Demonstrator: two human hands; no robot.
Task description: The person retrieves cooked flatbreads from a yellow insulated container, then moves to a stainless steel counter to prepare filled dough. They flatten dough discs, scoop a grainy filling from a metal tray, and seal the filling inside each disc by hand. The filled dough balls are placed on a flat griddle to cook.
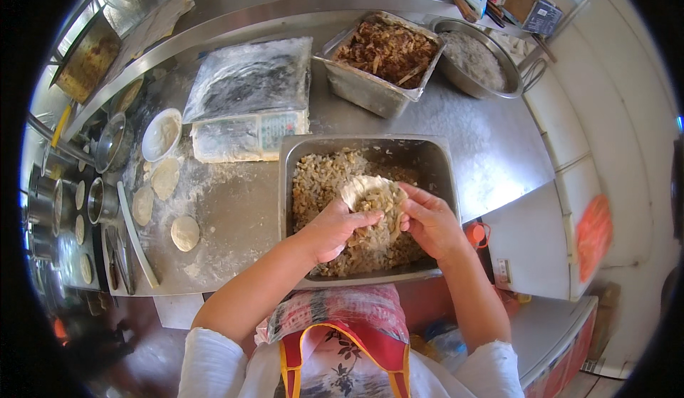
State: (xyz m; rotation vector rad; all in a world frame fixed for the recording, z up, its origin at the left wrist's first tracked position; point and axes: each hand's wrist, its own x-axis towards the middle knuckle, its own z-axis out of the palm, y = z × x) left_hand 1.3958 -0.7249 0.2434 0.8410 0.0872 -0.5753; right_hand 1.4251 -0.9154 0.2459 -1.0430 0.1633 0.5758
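My left hand (336,230) cups a dough wrapper (359,188) from the left, its thumb lying against the filling. The thumb and fingers of my right hand (434,222) pinch the wrapper's right edge. A heap of chopped, pale filling (386,203) fills the wrapper, whose far edge is gathered in small folds. Both hands are above a deep steel pan (448,157), which holds a loose mix of the same look (320,179). The hands and the wrapper hide part of that mix.
Left on the floury steel table lie a dough ball (185,233), flattened dough rounds (165,178), a white bowl (162,135), a long pale stick (137,235) and knives (126,259). Beyond stand a flour-dusted scale (251,80), a pan of brown filling (368,91) and a steel bowl (510,72).
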